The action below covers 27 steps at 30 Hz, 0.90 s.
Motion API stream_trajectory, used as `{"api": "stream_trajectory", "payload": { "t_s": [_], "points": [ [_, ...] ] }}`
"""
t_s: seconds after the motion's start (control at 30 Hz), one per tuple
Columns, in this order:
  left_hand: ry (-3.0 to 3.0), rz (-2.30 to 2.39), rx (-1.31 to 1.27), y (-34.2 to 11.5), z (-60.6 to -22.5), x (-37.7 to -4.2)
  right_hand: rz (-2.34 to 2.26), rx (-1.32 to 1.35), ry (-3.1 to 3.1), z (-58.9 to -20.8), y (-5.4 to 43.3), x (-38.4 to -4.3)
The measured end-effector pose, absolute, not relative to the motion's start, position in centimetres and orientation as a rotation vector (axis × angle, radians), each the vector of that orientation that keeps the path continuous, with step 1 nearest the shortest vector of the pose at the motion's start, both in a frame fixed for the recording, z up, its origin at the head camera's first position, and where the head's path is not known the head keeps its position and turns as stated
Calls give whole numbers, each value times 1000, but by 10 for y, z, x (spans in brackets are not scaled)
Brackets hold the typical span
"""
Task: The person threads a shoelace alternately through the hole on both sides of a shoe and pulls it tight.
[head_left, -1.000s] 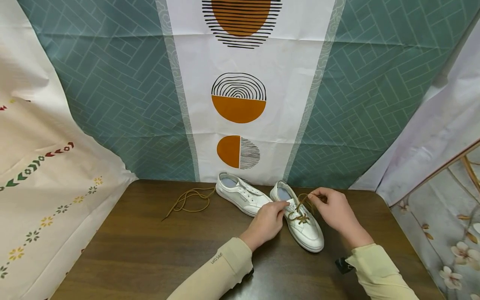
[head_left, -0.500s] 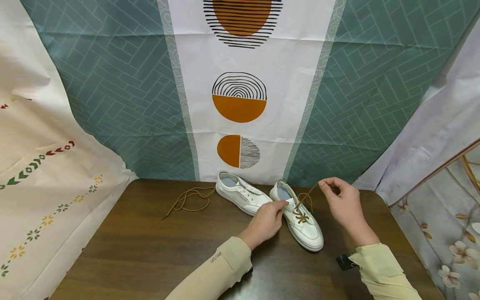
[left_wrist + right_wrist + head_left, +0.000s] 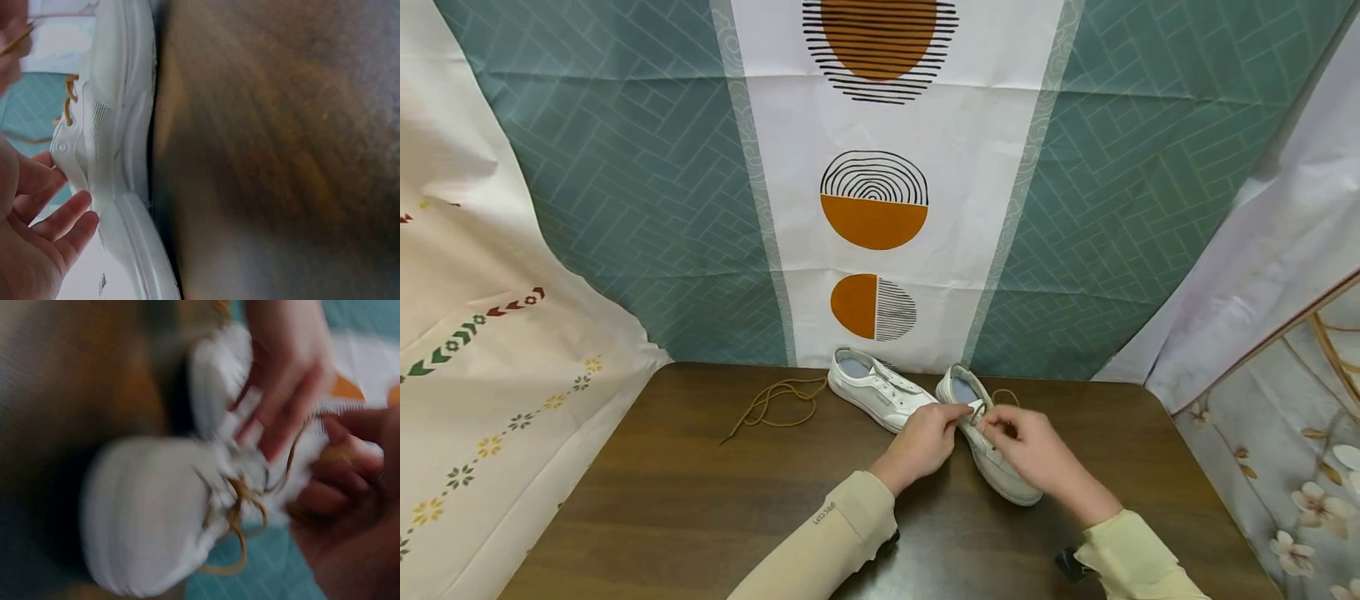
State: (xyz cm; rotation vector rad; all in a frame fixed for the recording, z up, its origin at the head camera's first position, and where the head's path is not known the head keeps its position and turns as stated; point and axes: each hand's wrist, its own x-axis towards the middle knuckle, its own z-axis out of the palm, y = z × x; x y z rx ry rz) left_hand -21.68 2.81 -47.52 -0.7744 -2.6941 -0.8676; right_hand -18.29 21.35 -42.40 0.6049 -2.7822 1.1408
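A white shoe (image 3: 1000, 479) with a brown shoelace (image 3: 292, 453) partly threaded through its eyelets lies at the right of the table, toe toward me. My left hand (image 3: 920, 440) pinches the edge of its eyelet flap (image 3: 65, 147) between thumb and finger, with the other fingers spread along the side. Above the laces, my right hand (image 3: 1033, 446) pinches the lace, which runs taut-looking from the shoe to the fingertips. The right wrist view is blurred. From the head, the right hand hides much of the lacing.
A second white shoe (image 3: 880, 393), with no lace in its eyelets, lies to the left, close to the first. Further left is a loose brown shoelace (image 3: 778, 402) on the brown table (image 3: 700, 500). A patterned curtain (image 3: 745, 208) hangs behind the table.
My right hand drew the lace up and to the right, then came back left and down over the shoe with it. The left hand has stayed at the shoe.
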Motion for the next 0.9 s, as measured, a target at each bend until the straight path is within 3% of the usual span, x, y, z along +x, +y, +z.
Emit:
{"api": "stream_trajectory", "payload": {
  "t_s": [0.1, 0.17, 0.5, 0.73, 0.9],
  "points": [
    [-2723, -891, -765, 26, -474, -218, 1112, 892, -2969, -434, 200, -173],
    [-2732, -902, -765, 26, -473, -217, 1082, 939, -3009, -434, 197, -173],
    [-2740, -911, -758, 26, -476, -215, 791, 234, -2894, -431, 240, -226],
    [-2729, -895, -774, 27, -479, -212, 817, 220, -3147, -464, 253, -240],
    [-2719, -872, -766, 27, -477, -212, 857, 298, -3035, -463, 254, -241]
  ]
}}
